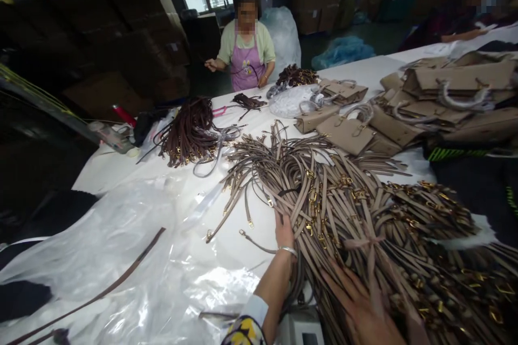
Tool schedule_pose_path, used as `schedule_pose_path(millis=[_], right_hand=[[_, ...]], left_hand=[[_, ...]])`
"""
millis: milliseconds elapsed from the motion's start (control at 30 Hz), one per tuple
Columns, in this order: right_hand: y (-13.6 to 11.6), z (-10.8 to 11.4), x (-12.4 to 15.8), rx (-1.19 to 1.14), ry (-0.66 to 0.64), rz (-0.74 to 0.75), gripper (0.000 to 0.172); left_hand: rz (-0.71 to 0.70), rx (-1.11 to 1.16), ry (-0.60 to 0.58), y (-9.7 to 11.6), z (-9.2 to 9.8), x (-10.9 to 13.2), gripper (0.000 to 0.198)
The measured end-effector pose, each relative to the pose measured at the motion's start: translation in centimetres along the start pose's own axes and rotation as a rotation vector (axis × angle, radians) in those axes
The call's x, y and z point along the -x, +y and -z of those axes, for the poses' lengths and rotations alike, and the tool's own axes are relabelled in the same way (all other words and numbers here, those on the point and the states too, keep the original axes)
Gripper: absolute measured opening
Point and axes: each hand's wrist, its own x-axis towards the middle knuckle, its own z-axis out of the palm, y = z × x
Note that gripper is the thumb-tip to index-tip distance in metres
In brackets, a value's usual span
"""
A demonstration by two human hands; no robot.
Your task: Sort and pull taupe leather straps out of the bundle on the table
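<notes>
A big heap of tan leather straps [343,210] with gold buckles covers the white table [129,167] in front of me. My left hand [284,230], with a silver bracelet at the wrist, rests at the heap's left edge; its fingers are tucked among the straps and mostly hidden. My right hand [362,302] lies flat on top of the straps near the bottom edge, fingers spread and stretched out. A pink ribbon [366,242] ties part of the bundle just above that hand.
Clear plastic sheeting [121,259] with a single brown strap [121,275] lies at left. A bundle of dark brown straps [188,132] sits further back. Tan handbags [404,113] are stacked at right. A person in a purple apron [246,48] works at the far end. Cardboard boxes stand behind.
</notes>
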Motion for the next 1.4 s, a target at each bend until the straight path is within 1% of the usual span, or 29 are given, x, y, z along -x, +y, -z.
schedule_pose_path(millis=[67,133,200,233,267,300,333,367,433,467,500,533,600,667,733,900,1033,1133,1233,1333,1400], right_hand=[[2.1,0.9,2.1,-0.017,-0.057,0.055,0.092],[2.7,2.9,3.8,-0.052,-0.141,0.052,0.083],[2.2,5.9,4.9,-0.131,-0.242,0.035,0.066],[1.8,7.6,5.2,-0.186,-0.274,0.022,0.055],[1.5,9.3,5.4,-0.243,-0.274,-0.002,0.044],[1.5,11.0,5.3,-0.291,-0.233,-0.041,0.034],[1.9,12.6,4.9,-0.322,-0.145,-0.105,0.029],[2.6,14.0,4.3,-0.336,-0.026,-0.184,0.029],[4.9,15.9,2.2,-0.313,0.224,-0.354,0.033],[6.2,16.4,0.8,-0.290,0.287,-0.415,0.035],[7.4,16.5,-0.8,-0.274,0.284,-0.436,0.037],[8.5,16.4,-2.4,-0.265,0.229,-0.438,0.038],[9.8,15.6,-5.3,-0.200,0.038,-0.480,0.040],[10.0,14.6,-7.1,-0.082,-0.121,-0.508,0.040],[9.8,14.0,-7.5,-0.013,-0.185,-0.499,0.039],[10.0,14.1,-5.9,-0.048,-0.200,-0.438,0.038],[10.1,14.1,-5.0,-0.047,-0.189,-0.400,0.042],[9.4,14.0,-4.0,-0.027,-0.159,-0.356,0.041],[8.6,14.0,-2.4,-0.026,-0.094,-0.315,0.038],[8.5,14.1,-1.0,-0.064,-0.052,-0.265,0.023],[9.1,14.1,-0.6,-0.102,-0.054,-0.250,0.016]], left_hand=[[0.020,-0.047,0.012,-0.3,-1.0,2.4,0.055],[0.017,-0.108,0.005,-0.3,-1.3,4.0,0.048],[-0.007,-0.155,-0.032,0.0,-0.5,4.5,0.044],[-0.018,-0.169,-0.054,0.1,0.4,4.4,0.043],[-0.024,-0.177,-0.072,0.3,1.4,4.3,0.043],[-0.029,-0.194,-0.080,0.5,2.6,4.3,0.042],[-0.042,-0.212,-0.066,0.7,3.8,4.5,0.041],[-0.065,-0.222,-0.024,1.0,4.9,5.1,0.041],[-0.139,-0.177,0.100,1.7,6.5,7.3,0.043],[-0.176,-0.121,0.137,2.3,6.8,8.9,0.042],[-0.210,-0.052,0.135,2.8,6.9,10.6,0.041],[-0.233,0.019,0.096,3.5,6.6,12.3,0.040],[-0.252,0.105,-0.030,4.6,5.6,15.4,0.038],[-0.263,0.121,-0.111,5.4,4.5,17.6,0.033],[-0.263,0.118,-0.132,5.8,3.8,19.1,0.029],[-0.276,0.131,-0.138,5.8,3.0,21.3,0.027],[-0.317,0.154,-0.128,7.0,1.9,22.3,0.027],[-0.401,0.009,-0.131,8.4,0.5,22.3,0.028],[-0.472,-0.150,-0.139,9.9,-1.4,21.3,0.028],[-0.491,-0.232,-0.148,11.0,-3.6,19.6,0.026],[-0.477,-0.297,-0.162,11.6,-5.0,18.5,0.024]])
